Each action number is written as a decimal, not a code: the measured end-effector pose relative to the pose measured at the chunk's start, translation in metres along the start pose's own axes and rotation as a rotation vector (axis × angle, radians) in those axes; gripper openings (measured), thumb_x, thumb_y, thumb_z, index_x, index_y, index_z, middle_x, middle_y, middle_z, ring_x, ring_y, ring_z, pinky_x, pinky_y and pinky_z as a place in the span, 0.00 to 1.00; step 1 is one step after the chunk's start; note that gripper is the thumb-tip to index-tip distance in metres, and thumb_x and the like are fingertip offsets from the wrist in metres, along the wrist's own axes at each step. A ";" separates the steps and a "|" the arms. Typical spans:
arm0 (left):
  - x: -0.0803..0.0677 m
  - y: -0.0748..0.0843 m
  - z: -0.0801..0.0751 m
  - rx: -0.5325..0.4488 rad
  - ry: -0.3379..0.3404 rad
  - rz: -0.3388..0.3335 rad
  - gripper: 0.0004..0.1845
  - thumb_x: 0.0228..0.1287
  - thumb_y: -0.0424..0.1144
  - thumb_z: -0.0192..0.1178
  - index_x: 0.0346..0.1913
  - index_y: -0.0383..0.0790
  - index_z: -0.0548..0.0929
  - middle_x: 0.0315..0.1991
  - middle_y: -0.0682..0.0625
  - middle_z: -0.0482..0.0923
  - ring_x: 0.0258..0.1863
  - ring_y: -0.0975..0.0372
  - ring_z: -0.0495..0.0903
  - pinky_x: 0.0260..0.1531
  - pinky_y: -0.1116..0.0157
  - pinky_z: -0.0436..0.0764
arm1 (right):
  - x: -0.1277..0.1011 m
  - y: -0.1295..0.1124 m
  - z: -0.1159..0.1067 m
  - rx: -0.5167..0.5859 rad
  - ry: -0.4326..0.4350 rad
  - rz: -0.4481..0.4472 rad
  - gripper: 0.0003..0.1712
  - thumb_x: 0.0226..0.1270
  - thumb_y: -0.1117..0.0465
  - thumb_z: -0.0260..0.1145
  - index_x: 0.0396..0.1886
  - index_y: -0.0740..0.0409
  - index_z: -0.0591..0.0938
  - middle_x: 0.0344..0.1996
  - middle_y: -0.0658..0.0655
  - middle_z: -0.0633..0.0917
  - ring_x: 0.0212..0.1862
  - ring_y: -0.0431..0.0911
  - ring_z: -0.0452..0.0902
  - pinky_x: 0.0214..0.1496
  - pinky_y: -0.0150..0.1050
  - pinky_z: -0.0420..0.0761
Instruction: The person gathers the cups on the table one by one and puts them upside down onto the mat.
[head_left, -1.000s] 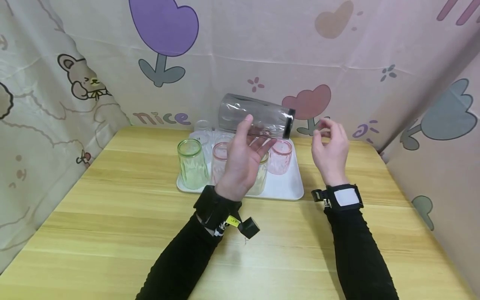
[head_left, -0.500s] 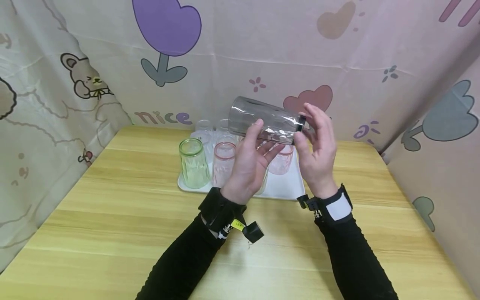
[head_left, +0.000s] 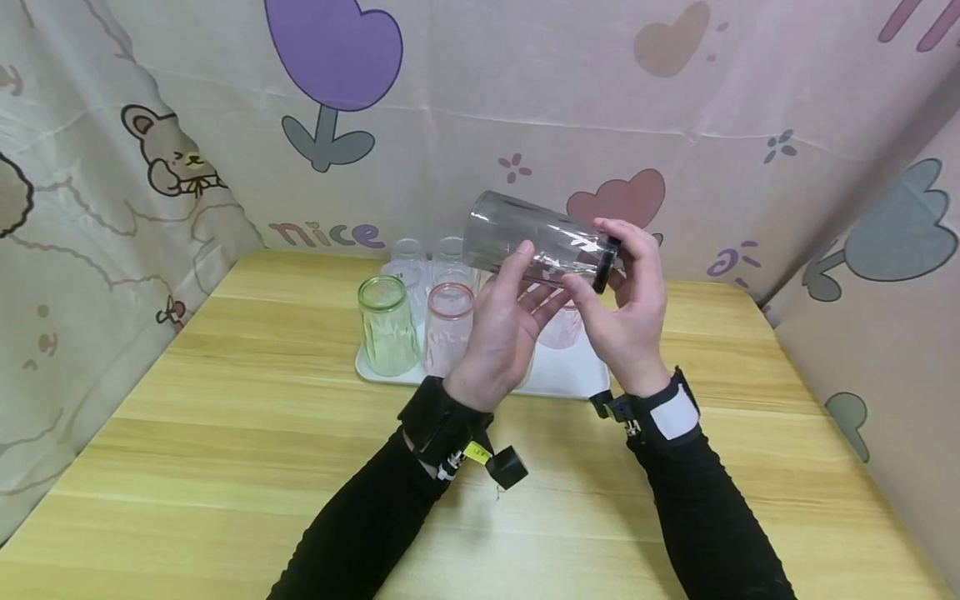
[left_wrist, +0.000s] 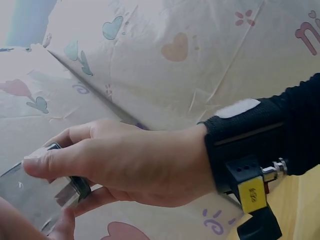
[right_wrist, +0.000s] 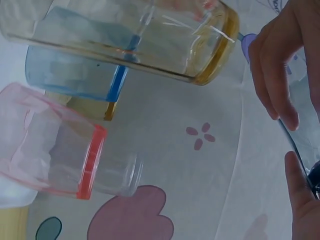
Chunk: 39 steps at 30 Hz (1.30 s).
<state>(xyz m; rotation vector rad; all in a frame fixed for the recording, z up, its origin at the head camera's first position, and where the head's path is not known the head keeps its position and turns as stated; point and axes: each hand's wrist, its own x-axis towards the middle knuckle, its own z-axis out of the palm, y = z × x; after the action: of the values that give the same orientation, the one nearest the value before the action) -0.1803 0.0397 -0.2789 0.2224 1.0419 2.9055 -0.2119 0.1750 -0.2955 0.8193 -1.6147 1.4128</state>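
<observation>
A smoky grey drinking glass lies nearly level in the air, its wide mouth to the left and its thick dark base to the right. My left hand holds it from below, thumb along the near side. At the base end, my right hand grips the glass between thumb and fingers. Beneath the hands, a white tray carries a green glass, a pink glass and others, standing mouth down. The left wrist view shows my right hand at the glass's base.
Clear glasses stand at the tray's back. The right wrist view adds a yellow glass and a blue glass. The tray sits on a wood-grain table, with a printed cloth hanging behind.
My right hand has come in from the right and taken hold of the base. My left hand has moved slightly right with the grey glass, which is still held tilted in the air.
</observation>
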 end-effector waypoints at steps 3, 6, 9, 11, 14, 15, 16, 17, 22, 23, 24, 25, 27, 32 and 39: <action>-0.002 0.001 -0.001 0.017 -0.017 0.015 0.16 0.79 0.42 0.53 0.58 0.34 0.78 0.48 0.46 0.79 0.44 0.59 0.83 0.54 0.63 0.85 | 0.001 -0.002 -0.001 0.034 0.028 0.011 0.46 0.63 0.44 0.77 0.63 0.76 0.72 0.61 0.57 0.78 0.59 0.55 0.77 0.55 0.36 0.84; -0.005 0.005 -0.004 0.049 -0.018 0.036 0.13 0.80 0.41 0.53 0.56 0.36 0.77 0.49 0.47 0.79 0.46 0.58 0.82 0.57 0.59 0.84 | 0.002 -0.004 -0.003 0.059 0.067 0.013 0.45 0.62 0.44 0.78 0.63 0.75 0.72 0.60 0.58 0.79 0.57 0.55 0.77 0.53 0.35 0.84; -0.006 0.012 -0.011 0.089 -0.009 0.069 0.11 0.79 0.40 0.53 0.55 0.39 0.75 0.51 0.47 0.77 0.50 0.56 0.80 0.58 0.57 0.84 | 0.005 -0.006 -0.006 0.065 0.118 0.010 0.45 0.61 0.45 0.79 0.64 0.73 0.73 0.59 0.59 0.79 0.55 0.54 0.77 0.49 0.32 0.84; -0.006 0.018 -0.016 0.102 0.005 0.094 0.10 0.79 0.40 0.53 0.55 0.40 0.75 0.52 0.47 0.75 0.51 0.54 0.79 0.57 0.57 0.84 | 0.007 -0.007 -0.007 0.072 0.150 0.013 0.44 0.61 0.45 0.80 0.64 0.72 0.74 0.59 0.59 0.80 0.52 0.52 0.76 0.44 0.29 0.80; -0.006 0.029 -0.023 0.103 0.029 0.127 0.07 0.78 0.39 0.53 0.52 0.40 0.74 0.51 0.47 0.74 0.52 0.54 0.79 0.55 0.59 0.85 | 0.010 -0.008 -0.010 0.069 0.191 0.018 0.44 0.60 0.46 0.80 0.64 0.70 0.74 0.58 0.60 0.80 0.49 0.50 0.74 0.38 0.29 0.75; -0.006 0.032 -0.025 0.103 0.036 0.139 0.06 0.78 0.38 0.53 0.51 0.41 0.73 0.51 0.46 0.73 0.52 0.54 0.79 0.54 0.59 0.85 | 0.011 -0.009 -0.012 0.066 0.201 0.019 0.43 0.60 0.46 0.81 0.64 0.70 0.74 0.57 0.60 0.81 0.48 0.49 0.74 0.38 0.29 0.73; -0.006 0.036 -0.028 0.113 0.044 0.152 0.06 0.78 0.38 0.53 0.51 0.42 0.73 0.52 0.46 0.73 0.52 0.54 0.79 0.54 0.60 0.86 | 0.012 -0.009 -0.013 0.059 0.212 0.017 0.43 0.60 0.46 0.81 0.64 0.70 0.75 0.57 0.59 0.81 0.47 0.49 0.74 0.37 0.29 0.73; -0.005 0.040 -0.030 0.125 0.049 0.168 0.05 0.78 0.38 0.53 0.50 0.42 0.73 0.52 0.46 0.73 0.52 0.55 0.79 0.54 0.60 0.85 | 0.013 -0.009 -0.015 0.051 0.222 0.014 0.43 0.60 0.47 0.81 0.64 0.70 0.75 0.57 0.59 0.81 0.47 0.49 0.74 0.37 0.29 0.73; 0.000 0.062 -0.047 0.252 0.094 0.257 0.18 0.77 0.34 0.54 0.64 0.36 0.69 0.56 0.47 0.74 0.52 0.58 0.79 0.57 0.58 0.83 | 0.018 -0.015 -0.023 -0.033 0.274 0.003 0.48 0.57 0.40 0.80 0.63 0.73 0.77 0.54 0.57 0.81 0.48 0.47 0.75 0.36 0.27 0.74; 0.002 0.067 -0.051 0.286 0.104 0.289 0.19 0.76 0.33 0.54 0.66 0.34 0.69 0.55 0.48 0.74 0.51 0.59 0.79 0.56 0.59 0.84 | 0.019 -0.017 -0.025 -0.054 0.282 0.002 0.49 0.56 0.38 0.80 0.62 0.73 0.77 0.53 0.56 0.81 0.48 0.47 0.75 0.37 0.27 0.75; 0.003 0.073 -0.055 0.329 0.121 0.326 0.22 0.76 0.31 0.54 0.68 0.32 0.67 0.56 0.49 0.74 0.51 0.59 0.79 0.54 0.60 0.84 | 0.020 -0.020 -0.026 -0.075 0.287 0.002 0.50 0.56 0.37 0.80 0.62 0.74 0.78 0.53 0.55 0.81 0.48 0.46 0.75 0.37 0.26 0.75; 0.005 0.078 -0.058 0.370 0.136 0.379 0.21 0.75 0.30 0.54 0.68 0.32 0.68 0.56 0.49 0.74 0.50 0.60 0.79 0.50 0.63 0.85 | 0.022 -0.022 -0.028 -0.095 0.293 0.002 0.50 0.55 0.37 0.79 0.61 0.74 0.79 0.51 0.54 0.81 0.48 0.46 0.75 0.37 0.25 0.76; 0.009 0.089 -0.065 0.460 0.174 0.483 0.21 0.74 0.27 0.55 0.67 0.30 0.71 0.56 0.49 0.75 0.47 0.61 0.79 0.43 0.66 0.85 | 0.024 -0.028 -0.032 -0.135 0.294 0.002 0.49 0.56 0.37 0.79 0.60 0.75 0.79 0.49 0.50 0.81 0.47 0.45 0.75 0.37 0.24 0.77; 0.016 0.120 -0.090 0.695 0.279 0.643 0.20 0.71 0.24 0.56 0.64 0.31 0.77 0.56 0.47 0.79 0.39 0.62 0.78 0.36 0.68 0.82 | 0.030 -0.035 -0.046 -0.276 0.225 0.000 0.47 0.57 0.34 0.76 0.60 0.71 0.82 0.47 0.42 0.82 0.46 0.39 0.76 0.39 0.23 0.73; 0.022 0.164 -0.134 0.996 0.460 0.510 0.13 0.73 0.33 0.61 0.57 0.42 0.86 0.44 0.60 0.79 0.38 0.68 0.76 0.36 0.73 0.76 | 0.031 -0.032 -0.071 -0.498 0.010 0.061 0.33 0.62 0.43 0.77 0.61 0.56 0.86 0.48 0.50 0.85 0.48 0.34 0.74 0.48 0.25 0.69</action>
<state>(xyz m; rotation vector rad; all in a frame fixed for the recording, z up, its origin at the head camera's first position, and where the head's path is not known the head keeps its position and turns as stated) -0.2215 -0.1691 -0.2747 -0.2078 2.7995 2.5258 -0.1863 0.2414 -0.2505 0.4722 -1.8856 0.9814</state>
